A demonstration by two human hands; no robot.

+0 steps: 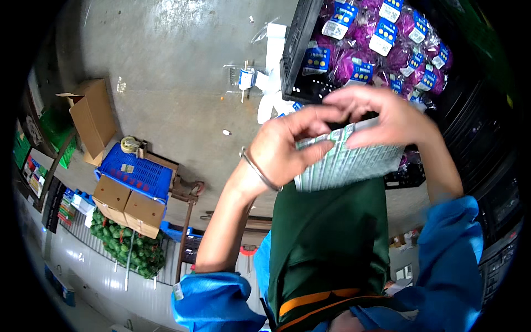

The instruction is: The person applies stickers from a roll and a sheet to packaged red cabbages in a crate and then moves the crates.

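A long sheet of printed green-and-white stickers (352, 164) hangs folded over in front of me, above my dark green apron (327, 232). My left hand (286, 145), with a metal bangle at the wrist, pinches the sheet's left part between thumb and fingers. Over the upper right part, my right hand (388, 118) has its thumb on the stickers and its fingers curled towards the left hand's fingers. Motion blur hides the fingertips. Just beyond my hands, a black plastic crate (290, 62) holds several clear-wrapped purple vegetables (344, 68) bearing blue-and-white labels.
A label roll on a rod (247, 78) lies on the concrete floor (174, 79), beside white backing strip (276, 45). To the left are an open cardboard box (93, 116), a blue crate (135, 170) and two cartons (126, 205). Dark crates (468, 145) line the right side.
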